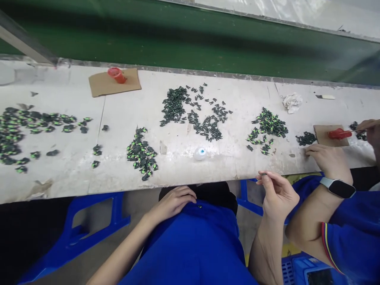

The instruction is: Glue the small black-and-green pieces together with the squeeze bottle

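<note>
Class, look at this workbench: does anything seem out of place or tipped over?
Yes. A small white ball with a blue spot sits alone among dark green parts, unlike the rest. The red cup on the cardboard lies on its side.

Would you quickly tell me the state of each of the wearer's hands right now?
Left hand: loosely open, resting on the blue garment, holding nothing.
Right hand: pinched shut; anything held is too small to tell.
</note>
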`<state>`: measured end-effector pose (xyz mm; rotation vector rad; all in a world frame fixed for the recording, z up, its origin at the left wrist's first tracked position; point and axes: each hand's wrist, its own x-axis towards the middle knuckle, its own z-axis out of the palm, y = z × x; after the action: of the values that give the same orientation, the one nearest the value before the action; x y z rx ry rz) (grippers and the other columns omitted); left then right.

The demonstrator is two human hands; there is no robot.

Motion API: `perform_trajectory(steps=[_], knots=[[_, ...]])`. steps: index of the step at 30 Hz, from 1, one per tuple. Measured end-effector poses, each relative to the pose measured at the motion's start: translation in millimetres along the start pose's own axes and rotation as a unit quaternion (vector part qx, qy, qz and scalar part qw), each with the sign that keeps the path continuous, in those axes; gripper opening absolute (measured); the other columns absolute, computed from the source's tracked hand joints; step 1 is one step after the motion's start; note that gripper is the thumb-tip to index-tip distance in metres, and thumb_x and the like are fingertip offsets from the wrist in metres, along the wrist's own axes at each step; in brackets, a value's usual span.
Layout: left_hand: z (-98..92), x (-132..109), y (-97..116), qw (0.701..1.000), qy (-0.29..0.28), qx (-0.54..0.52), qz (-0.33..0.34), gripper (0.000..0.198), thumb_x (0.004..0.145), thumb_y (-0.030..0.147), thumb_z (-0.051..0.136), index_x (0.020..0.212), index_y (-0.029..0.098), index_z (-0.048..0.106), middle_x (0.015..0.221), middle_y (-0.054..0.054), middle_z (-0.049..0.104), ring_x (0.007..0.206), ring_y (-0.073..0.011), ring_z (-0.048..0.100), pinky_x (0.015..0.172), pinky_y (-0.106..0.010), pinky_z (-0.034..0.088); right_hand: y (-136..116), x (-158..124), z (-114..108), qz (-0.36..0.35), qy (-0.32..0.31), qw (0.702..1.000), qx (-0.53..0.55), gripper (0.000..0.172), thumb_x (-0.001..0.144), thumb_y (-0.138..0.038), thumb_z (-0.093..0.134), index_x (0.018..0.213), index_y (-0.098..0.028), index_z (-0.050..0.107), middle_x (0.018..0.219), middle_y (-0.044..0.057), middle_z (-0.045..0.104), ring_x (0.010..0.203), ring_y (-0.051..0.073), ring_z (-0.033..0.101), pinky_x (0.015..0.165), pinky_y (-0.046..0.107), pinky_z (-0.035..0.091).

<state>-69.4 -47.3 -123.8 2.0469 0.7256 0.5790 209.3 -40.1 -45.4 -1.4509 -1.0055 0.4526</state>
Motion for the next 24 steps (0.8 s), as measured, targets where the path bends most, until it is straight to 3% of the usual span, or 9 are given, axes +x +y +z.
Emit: perform_trajectory(steps=[3,7,14,20,24], knots=[[-0.3,10.2,4.0,0.996,-0.076,0.04,0.024,0.027,0.096,0.015,0.042,0.095,0.02,0.068,0.095,-0.006,0.071,0.086,-0.0152,0.063,0.077,-0.026,0.047,-0.2,-2.3,1.4,0.01,0.003,1.0,-0.004,0.012,0.073,-0.027,0.078,0.078,-0.018,0.071,0.073,0.003,0.074,0.057,0.017,0.069,0.046,0.029,0.056],[6.2,15.2,7.3,0.985,-0.13,0.112,0.029,0.02,0.095,0.015,0.049,0.095,0.019,0.068,0.096,-0.004,0.07,0.085,-0.0158,0.061,0.076,-0.028,0.042,-1.8,-3.5,1.1,0.029,0.011,0.999,-0.022,0.016,0.072,-0.03,0.078,0.077,-0.017,0.071,0.072,0.004,0.074,0.056,0.018,0.069,0.048,0.031,0.057],[31.5,28.4,17.2,0.963,-0.16,0.216,0.028,0.02,0.092,0.026,0.057,0.078,0.017,0.068,0.082,-0.004,0.065,0.083,-0.0177,0.057,0.069,-0.028,0.039,-2.0,-3.7,3.6,0.043,-0.003,0.999,-0.032,0.017,0.071,-0.033,0.077,0.075,-0.017,0.071,0.07,0.004,0.074,0.054,0.017,0.067,0.049,0.031,0.057],[55.0,40.6,15.3,0.935,-0.192,0.297,-0.003,0.021,0.078,0.006,0.068,0.058,0.014,0.066,0.064,-0.007,0.064,0.073,-0.021,0.061,0.061,-0.029,0.041,-1.1,-2.8,6.0,0.051,-0.012,0.999,-0.01,0.016,0.07,-0.033,0.078,0.074,-0.018,0.073,0.069,0.004,0.073,0.053,0.017,0.067,0.049,0.03,0.057],[64.4,39.1,14.9,0.925,-0.179,0.332,-0.03,0.022,0.078,0.0,0.063,0.062,0.014,0.07,0.072,-0.01,0.069,0.08,-0.0247,0.064,0.065,-0.033,0.045,3.2,-0.4,5.4,0.057,-0.024,0.998,-0.009,0.016,0.071,-0.033,0.078,0.074,-0.018,0.073,0.069,0.004,0.074,0.052,0.017,0.066,0.049,0.03,0.058]])
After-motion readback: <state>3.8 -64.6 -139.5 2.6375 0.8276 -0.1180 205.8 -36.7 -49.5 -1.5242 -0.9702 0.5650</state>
